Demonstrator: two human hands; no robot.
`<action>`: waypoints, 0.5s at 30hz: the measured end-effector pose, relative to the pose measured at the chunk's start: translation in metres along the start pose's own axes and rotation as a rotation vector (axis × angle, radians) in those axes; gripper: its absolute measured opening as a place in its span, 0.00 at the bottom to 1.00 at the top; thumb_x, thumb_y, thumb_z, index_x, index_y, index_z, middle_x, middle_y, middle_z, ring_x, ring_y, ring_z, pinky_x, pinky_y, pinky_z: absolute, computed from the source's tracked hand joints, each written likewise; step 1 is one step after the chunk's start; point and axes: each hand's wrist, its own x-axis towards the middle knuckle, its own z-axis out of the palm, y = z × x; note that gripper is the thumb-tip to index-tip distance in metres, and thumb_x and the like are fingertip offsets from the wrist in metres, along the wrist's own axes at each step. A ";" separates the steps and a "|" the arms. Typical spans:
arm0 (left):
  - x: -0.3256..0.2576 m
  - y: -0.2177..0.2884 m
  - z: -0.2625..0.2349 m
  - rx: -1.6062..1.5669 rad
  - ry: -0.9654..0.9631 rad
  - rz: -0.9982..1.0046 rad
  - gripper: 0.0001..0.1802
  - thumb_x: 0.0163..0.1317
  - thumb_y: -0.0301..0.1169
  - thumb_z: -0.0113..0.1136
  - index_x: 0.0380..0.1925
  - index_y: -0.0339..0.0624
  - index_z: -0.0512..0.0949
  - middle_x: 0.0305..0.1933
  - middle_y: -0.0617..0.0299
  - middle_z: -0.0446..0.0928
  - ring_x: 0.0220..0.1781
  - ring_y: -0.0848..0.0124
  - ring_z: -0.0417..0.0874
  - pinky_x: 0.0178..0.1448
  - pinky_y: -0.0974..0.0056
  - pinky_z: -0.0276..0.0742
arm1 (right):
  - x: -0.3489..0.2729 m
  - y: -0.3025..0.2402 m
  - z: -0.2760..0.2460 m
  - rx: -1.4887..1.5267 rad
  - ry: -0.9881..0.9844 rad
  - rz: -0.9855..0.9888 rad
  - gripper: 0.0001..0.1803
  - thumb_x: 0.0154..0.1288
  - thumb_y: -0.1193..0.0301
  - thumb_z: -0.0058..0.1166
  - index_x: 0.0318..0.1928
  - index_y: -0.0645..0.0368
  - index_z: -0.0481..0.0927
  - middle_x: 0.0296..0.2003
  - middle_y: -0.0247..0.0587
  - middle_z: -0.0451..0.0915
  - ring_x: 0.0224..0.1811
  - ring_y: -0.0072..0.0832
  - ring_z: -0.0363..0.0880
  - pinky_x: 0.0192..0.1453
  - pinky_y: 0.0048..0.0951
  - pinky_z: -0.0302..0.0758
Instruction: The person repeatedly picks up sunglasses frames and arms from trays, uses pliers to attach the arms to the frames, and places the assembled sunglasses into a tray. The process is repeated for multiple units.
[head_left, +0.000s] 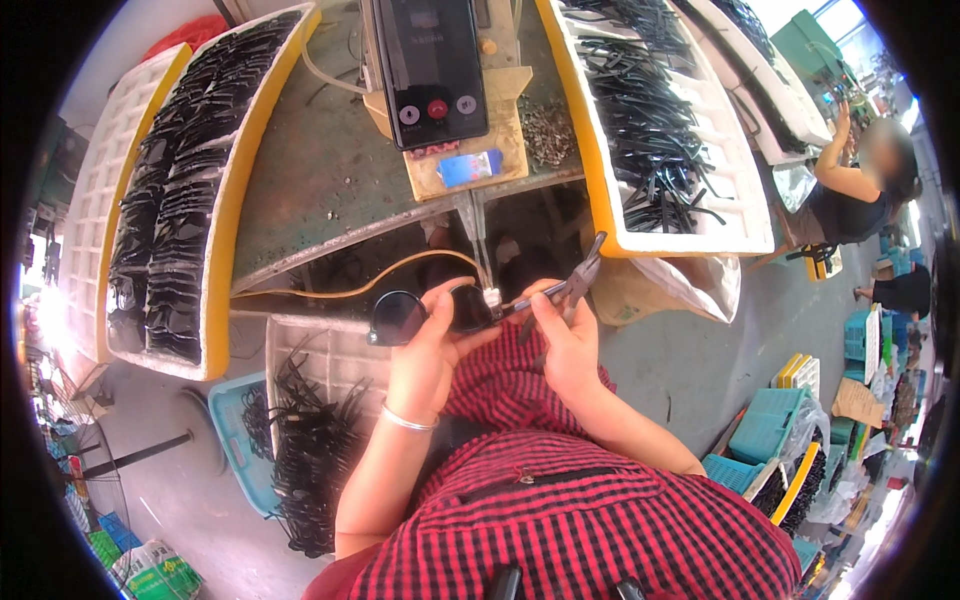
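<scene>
A pair of dark sunglasses (398,318) is pinched by my left hand (430,335), thumb near the inner edge of one round lens. The second lens is partly behind my fingers, next to a small metal fixture on the bench edge. My right hand (568,340) is closed around a pair of pliers (585,277), whose head points up and away. Between the thumb and fingers of that hand runs a thin dark bar, probably a temple arm, reaching toward the sunglasses frame. Where the two meet is too small to make out.
White trays with yellow sides flank the bench (300,200): the left tray (218,230) holds dark lenses, the right tray (680,240) black temples. A phone (430,75) stands ahead. A lower tray (320,345) of black parts sits left. Another person (850,200) works at far right.
</scene>
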 end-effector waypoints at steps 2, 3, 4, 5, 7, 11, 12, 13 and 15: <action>0.000 0.000 -0.001 -0.022 0.004 -0.010 0.19 0.74 0.37 0.47 0.56 0.35 0.72 0.52 0.55 0.76 0.52 0.63 0.81 0.55 0.53 0.83 | -0.001 0.000 0.001 0.005 0.005 0.010 0.09 0.72 0.70 0.53 0.46 0.62 0.76 0.38 0.36 0.80 0.39 0.23 0.80 0.48 0.24 0.74; 0.000 0.000 -0.001 -0.022 0.001 -0.009 0.19 0.74 0.37 0.47 0.56 0.35 0.72 0.52 0.55 0.76 0.52 0.63 0.81 0.55 0.53 0.83 | -0.001 0.000 0.001 0.007 0.008 0.016 0.09 0.72 0.70 0.53 0.46 0.62 0.76 0.38 0.36 0.80 0.39 0.23 0.80 0.48 0.24 0.74; 0.000 0.000 -0.001 -0.021 -0.001 -0.007 0.19 0.74 0.37 0.47 0.56 0.35 0.72 0.52 0.55 0.76 0.52 0.63 0.81 0.55 0.53 0.83 | 0.000 0.000 0.000 0.008 0.005 0.018 0.09 0.72 0.70 0.53 0.46 0.62 0.76 0.38 0.36 0.80 0.39 0.23 0.80 0.47 0.24 0.74; 0.000 0.000 -0.001 -0.021 -0.002 -0.007 0.19 0.74 0.37 0.47 0.56 0.35 0.72 0.52 0.55 0.76 0.52 0.63 0.81 0.55 0.53 0.83 | -0.001 0.000 -0.001 0.009 0.002 0.022 0.09 0.72 0.70 0.53 0.46 0.62 0.76 0.38 0.36 0.80 0.39 0.23 0.80 0.47 0.24 0.74; -0.001 0.001 0.000 -0.020 0.000 -0.003 0.19 0.74 0.37 0.47 0.56 0.35 0.72 0.52 0.55 0.76 0.52 0.63 0.81 0.55 0.53 0.83 | -0.001 0.001 0.000 0.020 0.004 0.027 0.09 0.72 0.70 0.53 0.47 0.62 0.76 0.38 0.36 0.80 0.39 0.23 0.80 0.46 0.24 0.74; -0.001 -0.001 -0.001 -0.022 -0.003 -0.001 0.19 0.74 0.37 0.47 0.56 0.35 0.72 0.52 0.55 0.76 0.53 0.63 0.80 0.55 0.53 0.83 | -0.001 0.001 0.001 0.061 0.018 0.029 0.09 0.72 0.70 0.53 0.47 0.61 0.76 0.37 0.37 0.80 0.39 0.24 0.80 0.46 0.24 0.74; -0.001 -0.001 -0.001 -0.022 -0.007 -0.003 0.19 0.74 0.37 0.47 0.56 0.35 0.72 0.52 0.55 0.76 0.53 0.63 0.80 0.55 0.53 0.83 | -0.001 0.001 0.001 0.071 0.021 0.031 0.09 0.72 0.70 0.53 0.47 0.61 0.76 0.37 0.37 0.80 0.38 0.24 0.80 0.46 0.24 0.74; -0.001 0.000 -0.001 -0.022 -0.012 -0.005 0.19 0.74 0.37 0.47 0.56 0.35 0.72 0.52 0.55 0.76 0.53 0.63 0.80 0.55 0.53 0.83 | 0.000 0.001 0.000 0.075 0.023 0.035 0.09 0.72 0.70 0.53 0.47 0.62 0.76 0.37 0.37 0.80 0.38 0.24 0.80 0.46 0.25 0.74; -0.001 -0.001 -0.001 -0.022 -0.015 -0.005 0.19 0.74 0.37 0.47 0.56 0.35 0.72 0.52 0.55 0.76 0.53 0.63 0.80 0.55 0.53 0.83 | 0.001 0.002 -0.001 0.083 0.028 0.048 0.09 0.72 0.70 0.53 0.47 0.62 0.76 0.36 0.37 0.81 0.38 0.25 0.80 0.46 0.25 0.74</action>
